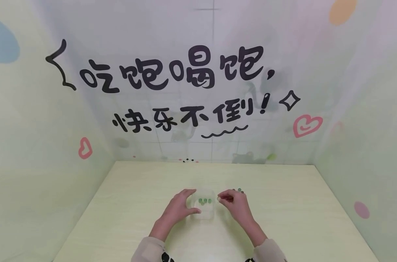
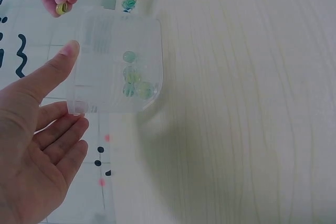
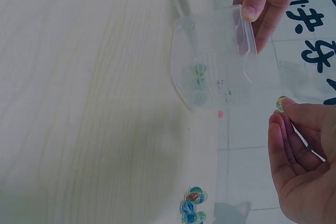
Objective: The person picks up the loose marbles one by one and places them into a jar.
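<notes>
From my remote station I record a pale wall (image 1: 192, 100) at the back, bearing two lines of black writing (image 1: 201, 67). In front of it lies a light wood-grain table (image 1: 300, 211). Two pale sleeves (image 1: 148, 249) enter from the lower edge of the head view.

I find the left hand (image 1: 180, 206) gripping a clear plastic box (image 1: 203, 215) by its left side, the thumb on the near part and the fingers on the far part. The box stands over the middle of the table, between the two hands; I cannot tell whether its base sits fully on the wood.

The right hand (image 1: 236, 204) is closed in a pinch, just right of the box and not touching it.

Beyond that hand, a tight cluster of loose marbles (image 3: 192, 206), with blue, green and orange-red swirls, rests on the table. Several green marbles (image 2: 132, 76) lie grouped inside the box.

Smallest item: a single yellowish marble (image 3: 280, 104), held between right thumb and fingertips, outside the box.
</notes>
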Tool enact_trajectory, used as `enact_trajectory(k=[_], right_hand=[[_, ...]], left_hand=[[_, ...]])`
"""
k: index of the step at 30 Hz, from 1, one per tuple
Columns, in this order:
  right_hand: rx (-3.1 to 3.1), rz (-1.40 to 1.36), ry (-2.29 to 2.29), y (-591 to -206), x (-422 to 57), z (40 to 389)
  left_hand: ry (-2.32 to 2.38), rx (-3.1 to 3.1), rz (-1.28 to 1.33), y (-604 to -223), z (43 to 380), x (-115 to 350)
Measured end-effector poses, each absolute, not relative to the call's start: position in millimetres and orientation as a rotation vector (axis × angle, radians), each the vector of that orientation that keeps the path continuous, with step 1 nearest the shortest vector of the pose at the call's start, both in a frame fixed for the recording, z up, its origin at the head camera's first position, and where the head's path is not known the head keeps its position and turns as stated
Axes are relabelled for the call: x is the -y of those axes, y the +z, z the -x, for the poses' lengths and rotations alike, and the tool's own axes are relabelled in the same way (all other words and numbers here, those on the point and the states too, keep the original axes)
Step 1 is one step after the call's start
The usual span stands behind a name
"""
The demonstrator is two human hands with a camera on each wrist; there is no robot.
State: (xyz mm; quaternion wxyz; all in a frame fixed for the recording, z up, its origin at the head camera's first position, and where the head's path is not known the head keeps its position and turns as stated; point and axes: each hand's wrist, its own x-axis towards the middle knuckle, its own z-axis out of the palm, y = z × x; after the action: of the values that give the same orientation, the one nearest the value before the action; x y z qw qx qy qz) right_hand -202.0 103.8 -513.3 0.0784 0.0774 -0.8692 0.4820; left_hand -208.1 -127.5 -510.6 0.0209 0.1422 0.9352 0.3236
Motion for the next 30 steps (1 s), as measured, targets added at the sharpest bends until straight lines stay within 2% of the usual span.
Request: enact_trajectory(k=[15, 30], right_hand=[[2.650, -0.399, 1.423, -517, -92, 196], [2.654, -0.428, 1.395, -514, -88, 195]], left_hand=[[0.996, -2.892, -0.451, -514, 204, 127], [1.019, -2.894, -0.447, -512, 207, 129]])
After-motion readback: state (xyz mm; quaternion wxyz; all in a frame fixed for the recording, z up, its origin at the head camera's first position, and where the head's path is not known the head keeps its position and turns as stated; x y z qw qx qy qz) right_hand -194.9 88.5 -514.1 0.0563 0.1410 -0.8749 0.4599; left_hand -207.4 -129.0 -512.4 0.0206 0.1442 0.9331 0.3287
